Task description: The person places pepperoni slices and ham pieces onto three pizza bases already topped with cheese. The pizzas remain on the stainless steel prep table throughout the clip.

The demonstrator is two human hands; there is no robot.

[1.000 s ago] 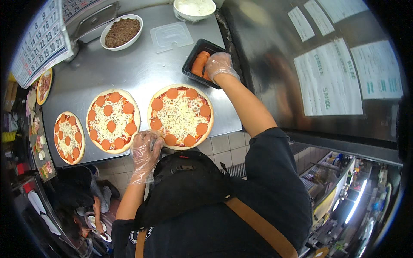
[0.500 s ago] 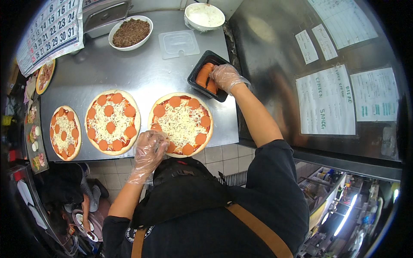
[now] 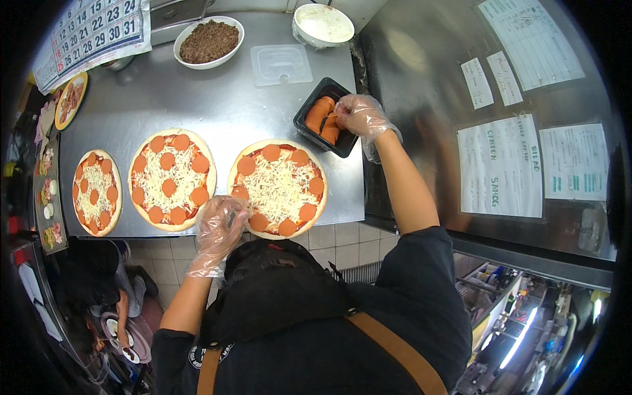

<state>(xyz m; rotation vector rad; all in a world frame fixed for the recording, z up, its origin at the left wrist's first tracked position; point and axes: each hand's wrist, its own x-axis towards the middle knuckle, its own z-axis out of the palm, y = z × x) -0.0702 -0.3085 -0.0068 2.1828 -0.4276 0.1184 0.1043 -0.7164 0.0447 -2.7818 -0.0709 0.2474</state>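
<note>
Both my hands wear clear plastic gloves. My right hand [image 3: 362, 117] is at the right side of a black tray [image 3: 317, 139], its fingertips pinched on the thin edge of a pepperoni slice. Stacks of orange pepperoni slices [image 3: 320, 113] lie in the tray. At the lower left edge of the nearest pizza [image 3: 280, 187], my left hand [image 3: 220, 227] has its fingers pinched together; whatever is between them is hidden. Shredded cheese covers this pizza's middle, with pepperoni round its rim. Left of it lie a second pizza [image 3: 181, 161] and a third pizza [image 3: 102, 181], each with pepperoni at the centre too.
Behind the pizzas stand a bowl of browned ground meat [image 3: 209, 41], a clear lid [image 3: 282, 64] and a white bowl [image 3: 322, 25]. A yellow-rimmed plate [image 3: 71, 100] is at far left. A metal wall [image 3: 415, 99] borders the right. Another person [image 3: 99, 283] sits low at left.
My right hand has drawn slightly back to the right over the tray, and a slice edge now shows at its fingertips. My left hand stays by the nearest pizza. The view has shifted slightly.
</note>
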